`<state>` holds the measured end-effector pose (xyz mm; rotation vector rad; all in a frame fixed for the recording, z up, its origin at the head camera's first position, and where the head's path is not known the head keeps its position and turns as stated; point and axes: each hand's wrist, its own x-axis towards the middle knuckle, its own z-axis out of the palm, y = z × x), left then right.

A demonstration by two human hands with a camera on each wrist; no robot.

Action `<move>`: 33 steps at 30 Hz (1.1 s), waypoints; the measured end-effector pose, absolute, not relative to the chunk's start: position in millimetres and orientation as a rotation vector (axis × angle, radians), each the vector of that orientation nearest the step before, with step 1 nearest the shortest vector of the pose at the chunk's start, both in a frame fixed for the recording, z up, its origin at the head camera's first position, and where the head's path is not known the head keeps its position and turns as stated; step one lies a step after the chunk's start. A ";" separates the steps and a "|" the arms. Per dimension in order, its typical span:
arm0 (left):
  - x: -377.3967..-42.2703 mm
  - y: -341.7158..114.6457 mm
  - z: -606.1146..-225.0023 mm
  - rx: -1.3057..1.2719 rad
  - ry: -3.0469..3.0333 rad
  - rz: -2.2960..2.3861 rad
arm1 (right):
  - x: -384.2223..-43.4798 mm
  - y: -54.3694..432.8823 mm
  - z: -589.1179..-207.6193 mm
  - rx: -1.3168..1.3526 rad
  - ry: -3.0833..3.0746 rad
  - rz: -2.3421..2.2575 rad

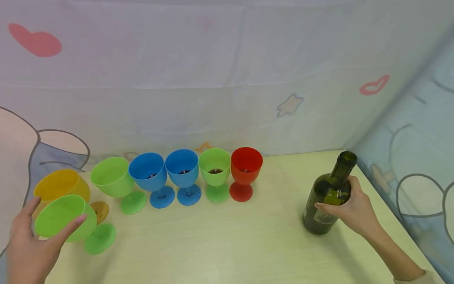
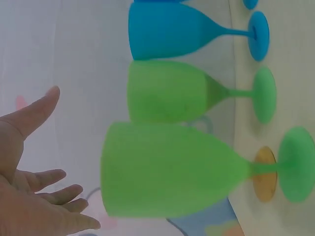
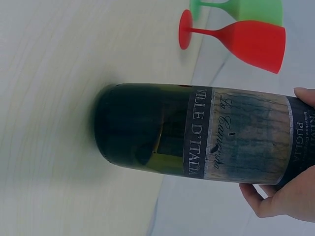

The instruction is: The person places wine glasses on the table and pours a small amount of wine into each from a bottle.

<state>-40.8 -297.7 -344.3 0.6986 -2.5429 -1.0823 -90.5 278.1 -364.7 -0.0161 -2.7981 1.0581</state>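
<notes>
My left hand is spread around the bowl of the nearest green goblet, at the lower left of the head view. In the left wrist view its fingers are apart and extended, with a gap between them and the goblet's rim. Behind that goblet is a yellow goblet, partly hidden. On the right, my right hand grips a dark green wine bottle around its upper body, thumb across the front. The bottle has no cork and leans slightly; its label shows in the right wrist view.
Along the back of the pale table runs a row: a green goblet, two blue goblets, another green goblet and a red goblet. Dark liquid shows in several. A printed cloth hangs behind.
</notes>
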 end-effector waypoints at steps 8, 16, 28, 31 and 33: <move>-43.1 -324.2 -358.6 0.539 -2.659 -1.051 | -91.0 280.3 -364.7 -0.019 -2.790 1.057; -49.0 -330.0 -380.9 0.446 -2.517 -1.149 | -90.8 280.6 -366.3 -0.024 -2.790 1.066; -63.9 -357.8 -424.0 0.700 -2.449 -1.254 | -90.5 281.6 -366.4 -0.033 -2.793 1.092; -62.0 -351.6 -418.5 0.747 -2.427 -1.301 | -90.6 281.6 -366.4 -0.032 -2.794 1.093; -59.8 -341.6 -407.6 0.809 -2.419 -1.334 | -90.6 281.8 -366.4 -0.032 -2.791 1.090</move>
